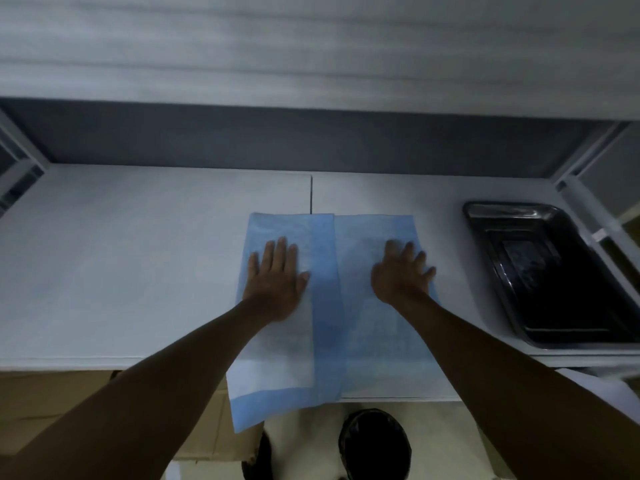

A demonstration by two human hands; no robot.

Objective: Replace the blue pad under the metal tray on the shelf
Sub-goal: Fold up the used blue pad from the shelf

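White shelf (138,258) spans the whole view, a seam running front to back near its middle, a grey back panel behind and another shelf board overhead; metal uprights at both ends. Lighting is dim. Blue pad (360,327) lies mid-shelf, long axis front to back, near edge hanging over the shelf's front lip; it looks partly unfolded, with a paler panel on the left and a darker overlapping strip down the centre. Metal tray (554,271) sits on the bare shelf at the right end, well apart from the pad, nothing under it, long axis roughly front to back but skewed. So the tray lies to the right of both hands, and the right hand (398,275) is the nearer one. Left hand (277,278) is flat on the pad's left panel, fingers straight and pointing away; right hand is flat on the right panel, fingers spread, gripping nothing. Hands are apart, one per half, both pressing down. My read: the pad is being smoothed out, the tray not yet on it. Next step probably needs the tray brought left onto the pad, or the pad slid right and the tray lifted over it. The overhang may need pushing back first. Cardboard boxes (69,393) and a dark shoe (375,445) are below the shelf edge.
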